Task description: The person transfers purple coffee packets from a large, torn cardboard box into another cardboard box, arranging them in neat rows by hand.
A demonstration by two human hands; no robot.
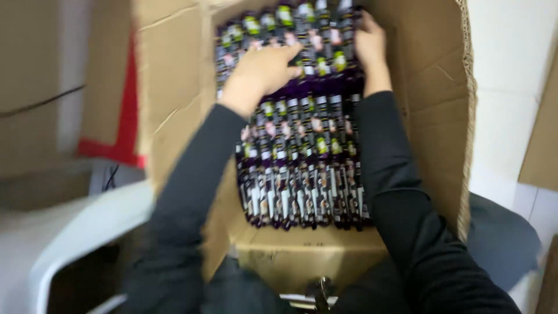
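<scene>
a stack of dark purple packets is seen packed upright in close rows inside a large cardboard box, filling the middle of it from the near wall to the far end. the picture is blurred by motion, so the print on the packets is reduced to patches of white, green and pink, and single packets can hardly be told apart. the far rows are cut off by the top edge of the frame, and how deep the rows go is hidden.

the left hand is laid on top of the far rows, palm down, with the fingers stretched to the right across the packet tops. whether any packet is pinched under it cannot be told; it appears flat and spread, pressed on rather than closed around anything. the right hand is set at the right end of the same rows, against the box's right wall, with fingers curled over the packet edges; its fingertips are hidden behind the packets, so its grip cannot be told either.

both arms are covered by black sleeves and are reached forward into the box, the forearms lying over the near rows.

beyond the box, a red panel is seen at the left beside another cardboard sheet, and a pale rounded surface lies low on the left, blurred.
</scene>
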